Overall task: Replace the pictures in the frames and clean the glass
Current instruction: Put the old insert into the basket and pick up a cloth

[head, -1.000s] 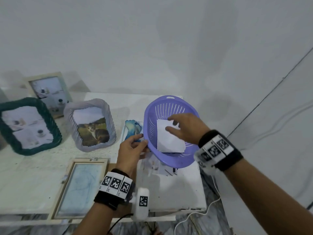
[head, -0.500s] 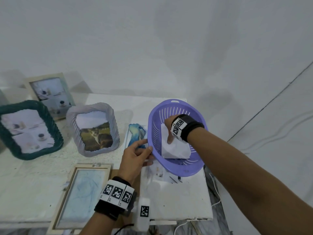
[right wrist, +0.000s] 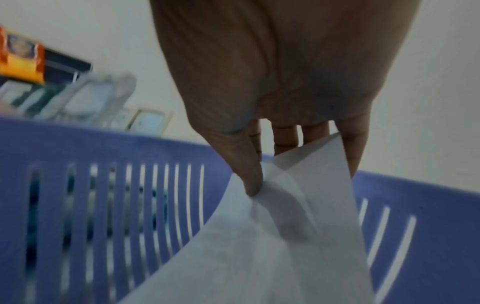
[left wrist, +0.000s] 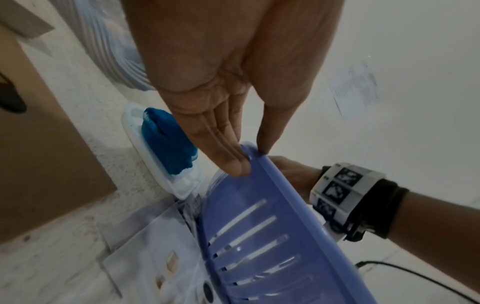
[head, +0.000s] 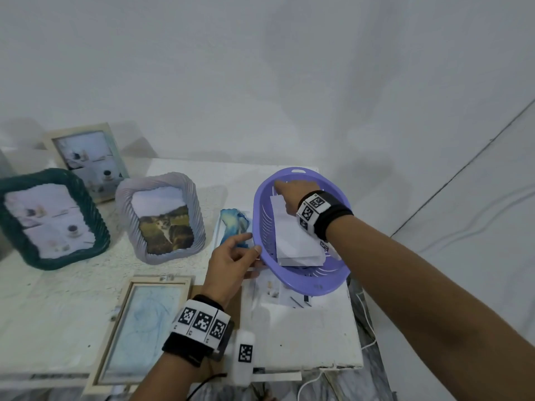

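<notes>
A purple slotted basket (head: 307, 287) (left wrist: 272, 226) (right wrist: 103, 148) stands tilted at the table's right. My left hand (head: 231, 256) (left wrist: 249, 162) pinches its near-left rim between thumb and fingers. My right hand (head: 292, 192) (right wrist: 298, 164) reaches inside the basket and pinches the top corner of white paper sheets (head: 292, 238) (right wrist: 259, 246) lying against the basket wall. A wooden frame (head: 142, 328) lies flat at the front. A lavender frame (head: 127, 204) with a cat picture stands behind it.
A green frame (head: 98, 221) and a pale wooden frame (head: 86, 157) stand at the back left. A blue cloth (head: 234, 224) (left wrist: 168, 139) lies on a white tray beside the basket. Printed sheets (head: 278, 293) lie under the basket, a brown board (left wrist: 39, 144) lies near my left wrist.
My right hand has turned and slid deeper into the basket toward its far rim, taking the paper's top corner. My left hand has stayed on the rim.
</notes>
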`<state>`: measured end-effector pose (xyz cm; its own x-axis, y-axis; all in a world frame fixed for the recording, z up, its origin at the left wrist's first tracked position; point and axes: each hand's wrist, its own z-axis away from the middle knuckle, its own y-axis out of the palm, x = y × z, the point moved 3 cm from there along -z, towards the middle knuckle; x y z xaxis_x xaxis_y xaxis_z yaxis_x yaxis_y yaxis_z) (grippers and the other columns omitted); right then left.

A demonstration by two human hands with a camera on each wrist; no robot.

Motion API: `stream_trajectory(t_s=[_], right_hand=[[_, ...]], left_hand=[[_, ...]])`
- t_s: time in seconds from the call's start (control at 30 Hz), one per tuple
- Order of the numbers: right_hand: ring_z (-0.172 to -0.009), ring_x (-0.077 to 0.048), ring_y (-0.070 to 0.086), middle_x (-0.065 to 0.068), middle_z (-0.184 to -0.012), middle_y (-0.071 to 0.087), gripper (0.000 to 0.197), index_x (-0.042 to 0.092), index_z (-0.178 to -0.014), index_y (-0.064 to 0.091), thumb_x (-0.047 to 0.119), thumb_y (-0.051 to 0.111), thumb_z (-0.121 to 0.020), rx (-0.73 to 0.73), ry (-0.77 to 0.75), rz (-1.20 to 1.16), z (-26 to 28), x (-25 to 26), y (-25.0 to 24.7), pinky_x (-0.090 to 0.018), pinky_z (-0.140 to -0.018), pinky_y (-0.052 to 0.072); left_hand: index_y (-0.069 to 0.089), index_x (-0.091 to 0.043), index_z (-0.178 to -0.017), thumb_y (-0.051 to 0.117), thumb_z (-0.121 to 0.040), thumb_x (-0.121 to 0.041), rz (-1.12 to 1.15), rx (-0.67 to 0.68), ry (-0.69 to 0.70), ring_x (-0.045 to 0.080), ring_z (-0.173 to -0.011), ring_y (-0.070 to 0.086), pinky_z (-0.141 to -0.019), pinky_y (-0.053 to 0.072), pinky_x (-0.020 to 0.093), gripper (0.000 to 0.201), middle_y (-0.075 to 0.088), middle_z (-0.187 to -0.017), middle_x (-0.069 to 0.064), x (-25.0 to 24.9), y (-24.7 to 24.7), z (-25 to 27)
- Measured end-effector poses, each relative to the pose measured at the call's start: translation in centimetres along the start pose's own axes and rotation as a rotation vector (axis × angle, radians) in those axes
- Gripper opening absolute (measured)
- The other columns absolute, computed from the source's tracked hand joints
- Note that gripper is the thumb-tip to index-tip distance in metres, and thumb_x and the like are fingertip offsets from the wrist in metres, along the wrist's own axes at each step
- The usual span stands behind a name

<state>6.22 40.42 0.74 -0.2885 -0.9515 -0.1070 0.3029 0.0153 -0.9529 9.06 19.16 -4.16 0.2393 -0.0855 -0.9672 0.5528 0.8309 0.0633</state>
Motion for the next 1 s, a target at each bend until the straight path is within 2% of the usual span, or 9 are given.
stream_trajectory(t_s=[0.1,0.27,0.4,0.5,0.57,0.67,0.77,0.87,1.0], right_hand=[[-0.1,-0.03,0.058,-0.008,-0.119,0.059,0.035,0.02,-0.124,0.05,0.01,0.048,-0.09,-0.072,0.032,-0.2,1.4,-1.0,-2.2,-0.032,-0.074,0.044],[-0.109,-0.027,0.054,-0.007,-0.118,0.058,0.034,0.022,-0.124,0.055,0.013,0.045,-0.093,-0.338,0.012,-0.372,5.1,-1.9,-6.7,-0.032,-0.085,0.039],[-0.102,-0.028,0.057,-0.008,-0.105,0.061,0.033,0.018,-0.122,0.058,0.013,0.048,-0.092,-0.597,-0.118,-0.488,9.5,-0.2,-9.4,-0.038,-0.089,0.044],[-0.096,-0.025,0.059,-0.006,-0.102,0.064,0.031,0.017,-0.12,0.061,0.015,0.051,-0.09,-0.678,-0.23,-0.568,12.5,3.1,-9.7,-0.036,-0.089,0.045],[-0.095,-0.021,0.06,-0.006,-0.101,0.066,0.03,0.017,-0.117,0.063,0.014,0.053,-0.089,-0.689,-0.272,-0.63,13.7,5.5,-8.8,-0.032,-0.089,0.044],[-0.095,-0.014,0.056,-0.006,-0.103,0.064,0.033,0.016,-0.121,0.062,0.014,0.057,-0.088,-0.701,-0.246,-0.743,14.7,8.5,-6.7,-0.023,-0.088,0.04],[-0.089,-0.007,0.051,-0.002,-0.106,0.056,0.045,0.018,-0.132,0.052,0.024,0.06,-0.089,-0.749,-0.108,-0.835,15.0,11.2,-3.9,-0.02,-0.079,0.041],[-0.076,-0.002,0.058,0.008,-0.096,0.058,0.042,0.024,-0.131,0.046,0.022,0.062,-0.092,-0.567,0.052,-1.127,15.6,14.4,-0.2,-0.015,-0.065,0.047],[-0.084,-0.021,0.068,-0.006,-0.088,0.069,0.023,0.019,-0.115,0.054,0.009,0.057,-0.095,-0.366,0.106,-1.486,17.0,19.3,4.4,-0.033,-0.068,0.058]], left_hand=[[0.061,-0.02,-0.119,0.068,-0.091,-0.016,-0.108,-0.066,0.066,0.023,-0.091,0.071,-0.07,0.06,0.033,0.029,0.072,-0.092,0.005,0.2,-0.3,0.0],[0.066,-0.025,-0.113,0.067,-0.092,-0.02,-0.227,-0.129,0.232,0.001,-0.095,0.063,-0.088,0.057,0.046,0.022,0.069,-0.105,-0.01,-1.4,-0.7,1.1],[0.067,-0.021,-0.117,0.065,-0.093,-0.021,-0.191,-0.163,0.348,0.001,-0.099,0.063,-0.087,0.057,0.048,0.024,0.07,-0.109,-0.01,-4.0,-1.8,2.5],[0.066,-0.028,-0.116,0.066,-0.093,-0.022,-0.14,-0.101,0.389,0.008,-0.101,0.066,-0.082,0.059,0.04,0.025,0.071,-0.109,-0.007,-5.8,-3.1,3.7],[0.067,-0.03,-0.11,0.065,-0.092,-0.016,-0.118,-0.034,0.396,0.013,-0.092,0.068,-0.069,0.059,0.031,0.022,0.073,-0.1,0.0,-6.4,-4.4,4.5],[0.067,-0.025,-0.101,0.065,-0.091,-0.006,-0.162,0.022,0.394,0.004,-0.07,0.062,-0.057,0.05,0.02,0.021,0.071,-0.076,-0.007,-6.1,-7.1,5.6],[0.069,-0.013,-0.102,0.064,-0.091,-0.003,-0.13,0.011,0.308,0.009,-0.072,0.066,-0.06,0.052,0.021,0.015,0.074,-0.08,0.001,-4.7,-10.5,6.5],[0.069,-0.011,-0.103,0.062,-0.092,-0.002,-0.063,-0.051,0.224,0.014,-0.074,0.068,-0.061,0.055,0.026,0.015,0.074,-0.088,0.014,-3.2,-13.7,7.4],[0.07,-0.019,-0.098,0.063,-0.093,-0.003,-0.089,-0.053,0.151,0.01,-0.074,0.068,-0.06,0.055,0.026,0.018,0.075,-0.083,0.004,-0.9,-17.1,8.3]])
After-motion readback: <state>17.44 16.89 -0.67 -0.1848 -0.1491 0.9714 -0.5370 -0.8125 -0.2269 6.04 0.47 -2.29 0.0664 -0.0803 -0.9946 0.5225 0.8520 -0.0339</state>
